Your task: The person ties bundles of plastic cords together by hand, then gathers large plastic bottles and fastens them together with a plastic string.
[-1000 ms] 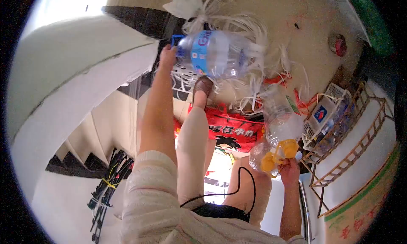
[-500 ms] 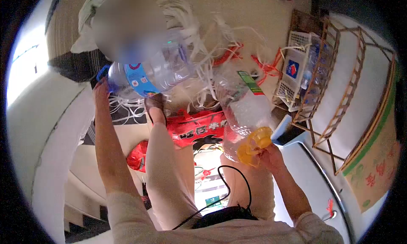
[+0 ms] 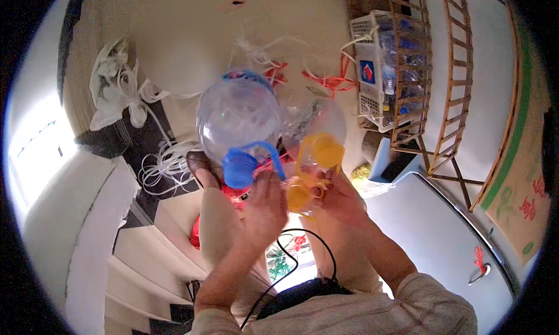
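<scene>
My left hand is closed at the blue carry handle of a large clear water bottle. The bottle's blue cap points toward me, and a blue label shows round its far part. Beside it, my right hand grips the yellow handle of a clear plastic jug. One yellow cap sits at the jug's neck. A second yellow part lies nearer my left hand; whether it belongs to another jug is unclear. The fingers of both hands are partly hidden.
White strapping lies in loops on the floor at left, and red strapping lies ahead. A white plastic basket of bottles stands at right by a bamboo rack. Steps are at lower left, a white door-like panel at right.
The blue-capped bottle has swung from the far left to the middle, its cap now toward me. My right hand has brought the yellow-handled jug inward, beside it. The view has shifted.
</scene>
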Tool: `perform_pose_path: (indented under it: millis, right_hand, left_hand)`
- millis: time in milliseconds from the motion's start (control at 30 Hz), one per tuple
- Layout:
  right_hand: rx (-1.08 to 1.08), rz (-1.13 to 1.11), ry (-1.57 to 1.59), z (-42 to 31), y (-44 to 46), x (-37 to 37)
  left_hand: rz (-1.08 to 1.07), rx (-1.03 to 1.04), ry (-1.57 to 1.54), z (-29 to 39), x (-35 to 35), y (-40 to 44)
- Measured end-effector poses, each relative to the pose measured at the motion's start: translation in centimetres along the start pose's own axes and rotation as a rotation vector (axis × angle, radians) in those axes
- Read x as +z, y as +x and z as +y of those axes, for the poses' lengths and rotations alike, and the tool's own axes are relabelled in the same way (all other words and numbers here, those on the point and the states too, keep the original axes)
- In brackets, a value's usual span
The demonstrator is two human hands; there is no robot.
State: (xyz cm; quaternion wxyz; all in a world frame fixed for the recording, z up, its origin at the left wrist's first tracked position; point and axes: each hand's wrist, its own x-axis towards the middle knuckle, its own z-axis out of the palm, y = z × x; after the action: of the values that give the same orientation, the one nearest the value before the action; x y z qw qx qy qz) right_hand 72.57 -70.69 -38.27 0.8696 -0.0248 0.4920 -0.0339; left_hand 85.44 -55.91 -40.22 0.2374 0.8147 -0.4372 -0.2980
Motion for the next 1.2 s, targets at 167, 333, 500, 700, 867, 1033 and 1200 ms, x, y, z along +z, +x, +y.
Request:
perform_pose_path:
  millis: [167,333,500,700,867,1033,1200]
  right_hand:
    - [-0.120,0.021,-0.098,-1.1,0.8,2.7]
    - [-0.145,-0.018,-0.283,0.7,3.5,-3.4]
    - [-0.160,0.206,-0.215,-2.5,4.8,-3.1]
    - [-0.280,0.023,-0.836,-3.8,6.8,-12.0]
    - [-0.074,0.060,-0.135,-7.7,5.4,-7.8]
    - [0.021,-0.138,-0.112,-10.2,5.6,-7.8]
    - [-0.027,-0.051,-0.119,-11.2,5.4,-8.2]
  left_hand:
    - [-0.188,-0.013,-0.143,5.1,3.2,0.8]
    - [-0.285,0.082,0.037,5.7,5.8,1.7]
    - [-0.419,0.042,-0.182,7.7,5.9,3.2]
    - [-0.408,-0.747,-0.987,7.3,-5.1,6.5]
    - [0.644,-0.461,-0.649,-5.2,-5.7,13.2]
    - [0.340,-0.430,-0.193,-19.0,-0.3,23.8]
    - [0.119,-0.277,0.264,-21.7,4.2,29.5]
